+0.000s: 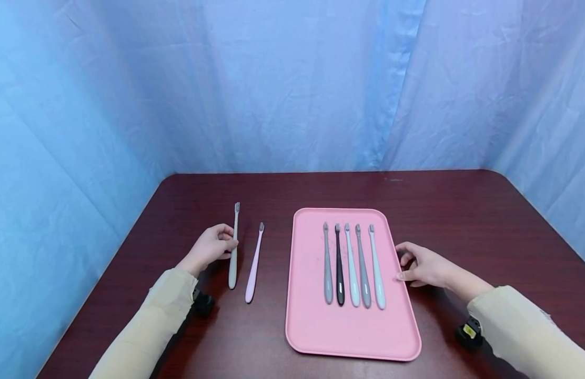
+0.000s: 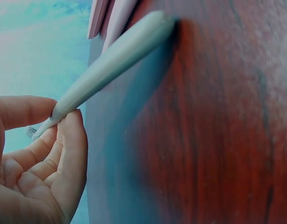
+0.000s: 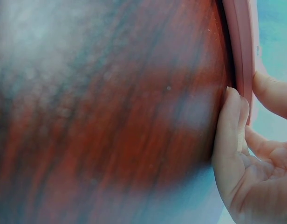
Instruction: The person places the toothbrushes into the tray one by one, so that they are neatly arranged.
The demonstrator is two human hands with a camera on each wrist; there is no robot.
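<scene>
Pink tray holds five toothbrushes side by side, heads away from me. My left hand pinches the grey-green toothbrush on the surface left of the tray, a pale pink toothbrush lying between. The left wrist view shows its slim neck between thumb and fingertips. My right hand rests relaxed against the tray's right edge.

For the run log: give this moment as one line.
left hand pinches grey toothbrush | right hand touches pink tray edge | five toothbrushes on tray
</scene>
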